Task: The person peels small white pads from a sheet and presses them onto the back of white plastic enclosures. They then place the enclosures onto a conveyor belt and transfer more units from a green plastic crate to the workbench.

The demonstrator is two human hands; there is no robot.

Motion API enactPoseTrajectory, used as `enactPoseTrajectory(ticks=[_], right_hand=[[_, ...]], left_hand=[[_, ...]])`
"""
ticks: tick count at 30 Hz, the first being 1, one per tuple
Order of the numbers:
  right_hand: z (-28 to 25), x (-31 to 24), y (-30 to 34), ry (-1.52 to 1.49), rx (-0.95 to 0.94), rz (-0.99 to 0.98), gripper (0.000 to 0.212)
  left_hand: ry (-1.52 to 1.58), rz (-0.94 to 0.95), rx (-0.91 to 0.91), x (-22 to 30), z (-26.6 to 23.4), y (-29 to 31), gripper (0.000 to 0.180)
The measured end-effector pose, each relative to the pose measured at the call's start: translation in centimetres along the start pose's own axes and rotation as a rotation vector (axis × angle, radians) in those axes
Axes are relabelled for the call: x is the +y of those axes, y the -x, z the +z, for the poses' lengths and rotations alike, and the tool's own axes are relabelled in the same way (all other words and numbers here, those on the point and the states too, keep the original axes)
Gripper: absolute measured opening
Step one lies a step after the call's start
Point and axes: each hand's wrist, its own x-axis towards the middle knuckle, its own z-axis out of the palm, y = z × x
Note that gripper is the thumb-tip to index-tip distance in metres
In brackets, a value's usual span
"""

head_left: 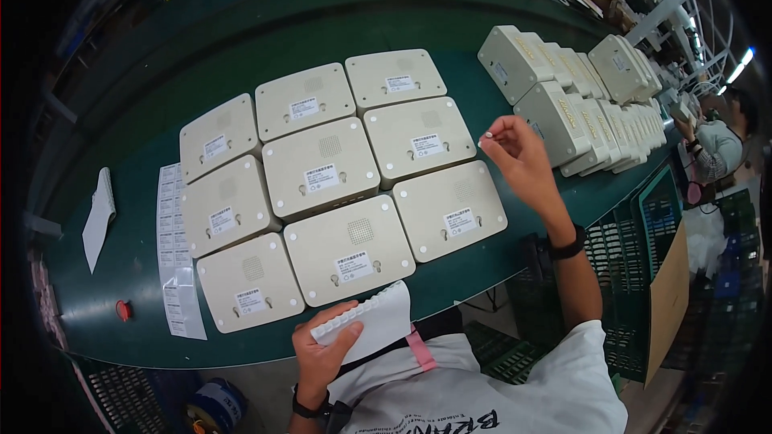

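Observation:
In my left hand, at the table's front edge, is a white sheet of small stick-on pads, its upper edge lined with little bumps. My right hand is raised just right of the middle-row right box, thumb and finger pinching a small white pad. Several cream plastic boxes lie in three rows, each with a printed label, a patch of small holes and keyhole slots. White round pads show at corners of the nearer boxes; the far right box has dark corner spots.
A strip of printed labels lies left of the boxes, near a folded white sheet and a red round item. More cream boxes stand stacked at the far right. Green crates flank me; another person sits beyond.

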Motion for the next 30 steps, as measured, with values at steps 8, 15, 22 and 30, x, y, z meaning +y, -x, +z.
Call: enactPoseTrajectory(ticks=[8, 15, 22, 30], right_hand=[[0.8, -0.4, -0.7, 0.15, -0.068, -0.062, 0.012], [0.9, -1.1, -0.5, 0.299, -0.087, -0.171, 0.009], [1.9, -2.2, 1.5, 0.975, -0.036, -0.6, 0.014], [0.3, -3.5, 1.2, 0.756, -0.13, -0.41, 0.024]], left_hand=[[-0.009, -0.008, -0.02, 0.0, -0.1, 0.0, 0.029], [-0.006, -0.001, -0.028, 0.0, -0.2, 0.0, 0.03], [-0.02, 0.007, -0.047, 0.0, -0.2, 0.0, 0.03], [0.009, 0.031, -0.067, -0.1, -0.5, -0.1, 0.03]])
